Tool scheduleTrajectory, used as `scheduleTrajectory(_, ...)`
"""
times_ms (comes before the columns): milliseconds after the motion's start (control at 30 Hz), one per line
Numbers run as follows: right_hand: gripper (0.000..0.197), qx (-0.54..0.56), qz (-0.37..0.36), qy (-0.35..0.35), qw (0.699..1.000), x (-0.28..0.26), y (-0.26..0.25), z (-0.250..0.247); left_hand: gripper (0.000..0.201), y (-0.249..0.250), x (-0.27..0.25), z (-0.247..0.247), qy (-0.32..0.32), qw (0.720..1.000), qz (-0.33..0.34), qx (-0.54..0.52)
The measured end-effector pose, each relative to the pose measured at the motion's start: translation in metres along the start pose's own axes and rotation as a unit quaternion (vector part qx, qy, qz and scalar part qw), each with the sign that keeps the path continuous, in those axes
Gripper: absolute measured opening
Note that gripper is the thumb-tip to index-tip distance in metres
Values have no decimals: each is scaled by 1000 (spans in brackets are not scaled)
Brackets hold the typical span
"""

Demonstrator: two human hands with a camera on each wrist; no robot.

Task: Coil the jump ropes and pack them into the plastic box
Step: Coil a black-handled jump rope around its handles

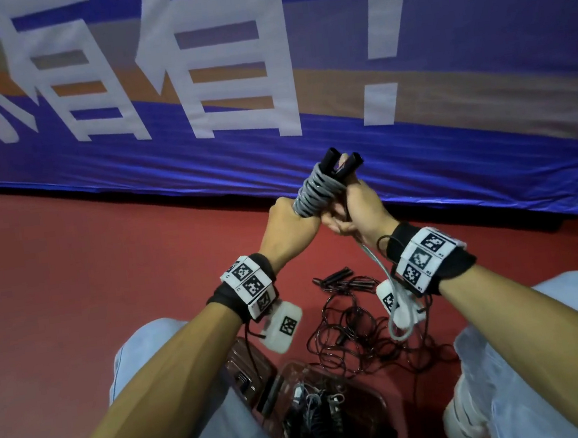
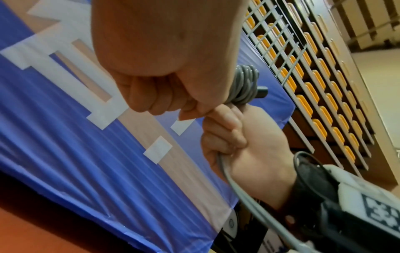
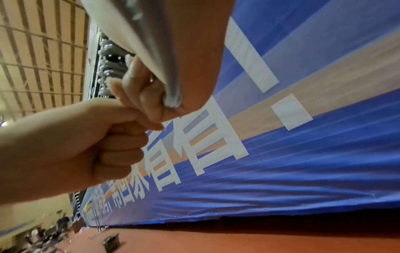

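While wound round its paired black handles, grey springy plastic-coated jump rope (image 1: 316, 188): left hand (image 1: 286, 224) clenching coil; right hand (image 1: 359, 210) gripping loose tail at five o'clock; likely unwinds unless held.

The head view looks down and forward from above the person's knees, taking in both forearms, the red floor (image 1: 87, 280) and the foot of the blue banner (image 1: 298, 72) that stands just beyond the raised hands. The left wrist view sits close under the left hand (image 2: 164, 56) and faces up along it toward the banner, with the right hand (image 2: 244, 147) beside it and orange stadium seats (image 2: 314, 89) above the banner's top edge. The right wrist view mirrors this from close under the right hand (image 3: 173, 71), facing the same banner with the left hand (image 3: 86, 142) beside it; all three share the two hands meeting on the grey rope bundle (image 1: 317, 193) before the banner.
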State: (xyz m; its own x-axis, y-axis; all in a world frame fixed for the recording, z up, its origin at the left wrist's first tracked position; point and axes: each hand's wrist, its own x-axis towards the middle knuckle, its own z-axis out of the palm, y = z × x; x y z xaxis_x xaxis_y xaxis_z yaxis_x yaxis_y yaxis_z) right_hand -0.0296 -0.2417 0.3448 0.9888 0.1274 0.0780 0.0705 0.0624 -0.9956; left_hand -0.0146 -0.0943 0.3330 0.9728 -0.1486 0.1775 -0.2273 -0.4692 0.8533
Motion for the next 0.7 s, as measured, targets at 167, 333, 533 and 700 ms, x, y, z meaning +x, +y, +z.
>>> scheduleTrajectory(167,67,-174,1,120,977,7,20,10,37,-3,6,11,66,992,-103,-4)
scheduleTrajectory(333,44,-331,5,98,939,-1,39,33,54,-11,12,12,67,979,-175,84)
scheduleTrajectory(533,29,-471,-29,44,881,-11,35,18,22,-6,10,9,44,945,-142,291)
scheduleTrajectory(700,32,-603,-96,7,792,-12,20,-4,9,-11,9,7,-12,902,-103,419)
